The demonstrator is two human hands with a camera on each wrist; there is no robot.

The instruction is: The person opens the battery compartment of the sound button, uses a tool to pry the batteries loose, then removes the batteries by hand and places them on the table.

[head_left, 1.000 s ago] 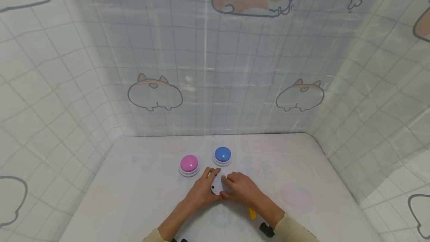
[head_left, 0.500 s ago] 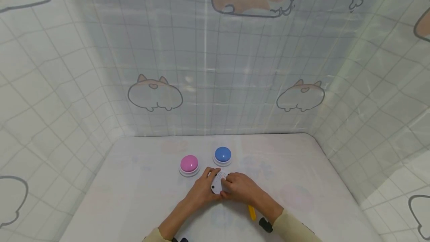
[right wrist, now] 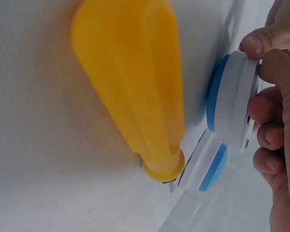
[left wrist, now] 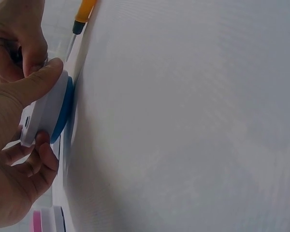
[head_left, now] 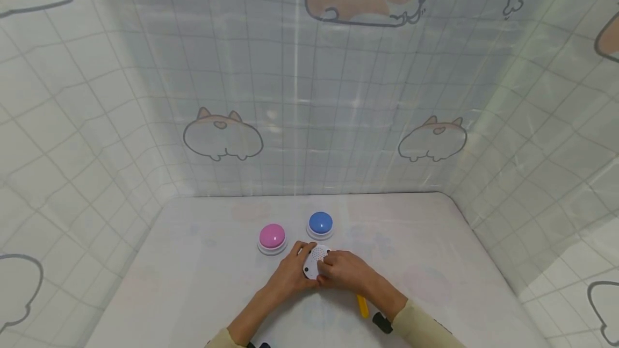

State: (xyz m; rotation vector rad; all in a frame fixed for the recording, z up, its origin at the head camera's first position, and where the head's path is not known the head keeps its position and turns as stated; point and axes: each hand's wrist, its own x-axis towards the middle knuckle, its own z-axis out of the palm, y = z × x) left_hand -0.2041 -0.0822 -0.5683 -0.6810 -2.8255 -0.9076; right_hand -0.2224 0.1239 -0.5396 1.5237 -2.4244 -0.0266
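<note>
Between both hands, a round white push button (head_left: 312,268) is held upside down, its dotted speaker holes and small dark spots facing up. Its blue dome (left wrist: 64,110) points down at the tabletop. My left hand (head_left: 289,271) grips the rim from the left, thumb on the near edge and fingers on the far edge. My right hand (head_left: 347,271) has curled fingers and thumb against the right part of the base; anything small between these fingertips is hidden. Beneath the right forearm lies a screwdriver (right wrist: 135,82) with a yellow handle.
On the white table (head_left: 203,278) stand a pink-domed push button (head_left: 272,236) at the back left and a blue-domed one (head_left: 321,223) just beyond my hands. A tile-patterned sheet (head_left: 333,122) with cartoon dogs walls in the back and sides.
My right fingers have drawn back slightly across the base, leaving more of its dotted holes showing. The left hand, the held button and the screwdriver stay about where they were.
</note>
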